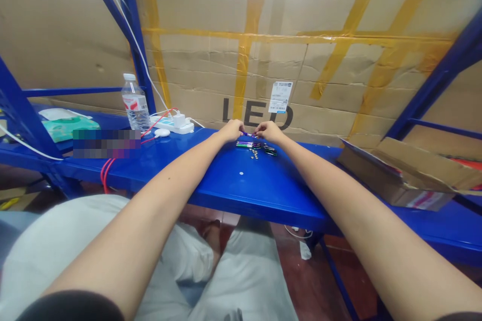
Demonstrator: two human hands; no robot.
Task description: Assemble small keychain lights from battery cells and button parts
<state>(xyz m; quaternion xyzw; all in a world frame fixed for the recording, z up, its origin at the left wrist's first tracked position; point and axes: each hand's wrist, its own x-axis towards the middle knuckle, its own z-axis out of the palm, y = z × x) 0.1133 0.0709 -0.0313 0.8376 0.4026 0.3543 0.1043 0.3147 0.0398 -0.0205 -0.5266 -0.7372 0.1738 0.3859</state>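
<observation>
My left hand (232, 131) and my right hand (269, 131) meet just above the far side of the blue shelf, fingers pinched. Between them is a slim purple metallic tube (247, 134), one end in each hand; whether it is one piece or two parts I cannot tell. Below lie several shiny metallic tubes (244, 145) in a row and a small heap of dark, shiny pieces (270, 150). Several tiny silvery discs (254, 154) are scattered in front of them. Nearer to me rests a single small white disc (241, 173).
An opened cardboard box (410, 190) sits to the right. On the left stand a water bottle (135, 105), a power strip (173, 123) with cables, and a green tissue pack (70, 128). A large taped carton (211, 70) walls off the back. Blue posts (425, 75) frame the shelf (248, 198).
</observation>
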